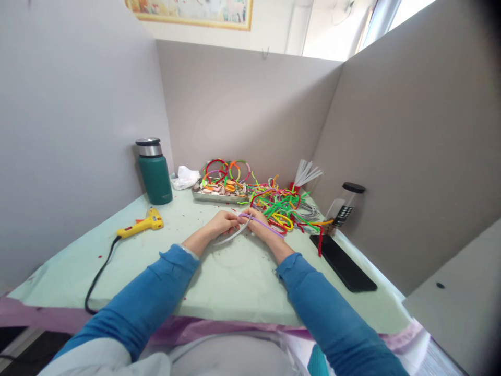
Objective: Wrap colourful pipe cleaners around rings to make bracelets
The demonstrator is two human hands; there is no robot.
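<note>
Near the middle of the frame, the left hand and right hand are working almost together, the right fingers pinching a purple strip where it's crossing a white band; what the left fingertips are gripping, I cannot tell. Just beyond the right hand, a tangle of coloured stems is crowding the way, while a metal tray is sitting upper centre. A yellow glue gun and green flask are occupying the left, a black phone the right. Between the forearms, the pale green cover is running down to its front edge, and grey partitions are enclosing three sides
</note>
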